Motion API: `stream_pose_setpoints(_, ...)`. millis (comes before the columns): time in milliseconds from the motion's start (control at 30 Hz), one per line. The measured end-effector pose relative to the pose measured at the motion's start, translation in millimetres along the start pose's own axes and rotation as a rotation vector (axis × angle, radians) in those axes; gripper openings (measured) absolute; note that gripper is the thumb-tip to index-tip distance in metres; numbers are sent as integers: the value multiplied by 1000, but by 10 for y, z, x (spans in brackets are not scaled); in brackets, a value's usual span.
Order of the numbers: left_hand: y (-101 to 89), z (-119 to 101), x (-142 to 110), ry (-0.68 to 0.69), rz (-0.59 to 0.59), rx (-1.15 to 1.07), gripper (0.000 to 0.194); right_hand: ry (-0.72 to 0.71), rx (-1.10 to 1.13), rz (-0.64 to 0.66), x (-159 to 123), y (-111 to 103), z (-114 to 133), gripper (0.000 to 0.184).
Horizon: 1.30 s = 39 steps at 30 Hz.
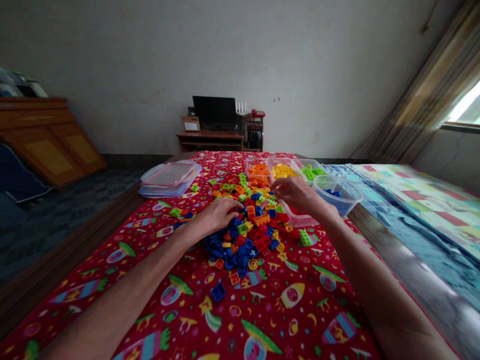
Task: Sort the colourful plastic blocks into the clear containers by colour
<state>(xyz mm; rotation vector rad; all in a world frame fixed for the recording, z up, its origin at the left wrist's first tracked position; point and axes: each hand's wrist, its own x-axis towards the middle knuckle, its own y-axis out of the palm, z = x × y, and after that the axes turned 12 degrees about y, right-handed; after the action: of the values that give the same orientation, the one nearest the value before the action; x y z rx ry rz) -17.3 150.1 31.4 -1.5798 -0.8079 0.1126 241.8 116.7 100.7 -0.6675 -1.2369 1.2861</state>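
Observation:
A mixed heap of toy building bricks (pixel 258 232) in blue, red, orange, yellow and green covers the middle of the table. My left hand (pixel 220 214) rests at the heap's left side, fingers bent down and drawn together among blue and orange bricks; whatever they grip is hidden. To the right, my right hand (pixel 296 192) hovers over the clear tub (pixel 298 220) at the heap's edge, just in front of the yellow bricks (pixel 284 170). Its fingers are curled inward, and I cannot make out anything in them. One blue brick (pixel 218 292) lies apart, nearer to me.
Behind the heap, clear tubs hold orange bricks (pixel 258 170) and green bricks (pixel 313 172). A round tub (pixel 343 204) with blue bricks stands at the right table edge. Stacked clear lids (pixel 170 177) lie at the left. Red patterned cloth (pixel 150 300) covers the table.

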Motion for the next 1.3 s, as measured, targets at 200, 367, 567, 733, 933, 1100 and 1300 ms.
stream_pose_setpoints(200, -140, -91, 52, -63, -63, 31, 28, -102, -103, 206, -128, 87, 312, 22)
stream_pose_setpoints(367, -235, -221, 94, -86, -180, -19, 31, -231, -134, 341, -170, 134, 340, 19)
stream_pose_setpoints(567, -163, -195, 97, -104, -296, -261, 31, -211, -268, 336, -297, 239, 478, 27)
stream_pose_setpoints(733, -155, -148, 109, -167, -316, -523, 35, -202, -251, 376, -272, 266, 519, 18)
stream_pose_setpoints(933, -166, -170, 112, -226, -331, -668, 48, -105, 140, 147, -98, 233, 291, 31)
stream_pose_setpoints(1100, -93, -253, 121, -203, -288, -714, 54, -186, 167, 134, -125, 215, 354, 26)
stream_pose_setpoints(1300, -217, -268, 100, -138, -335, -416, 36, -45, -15, -64, -60, 3, 87, 24)
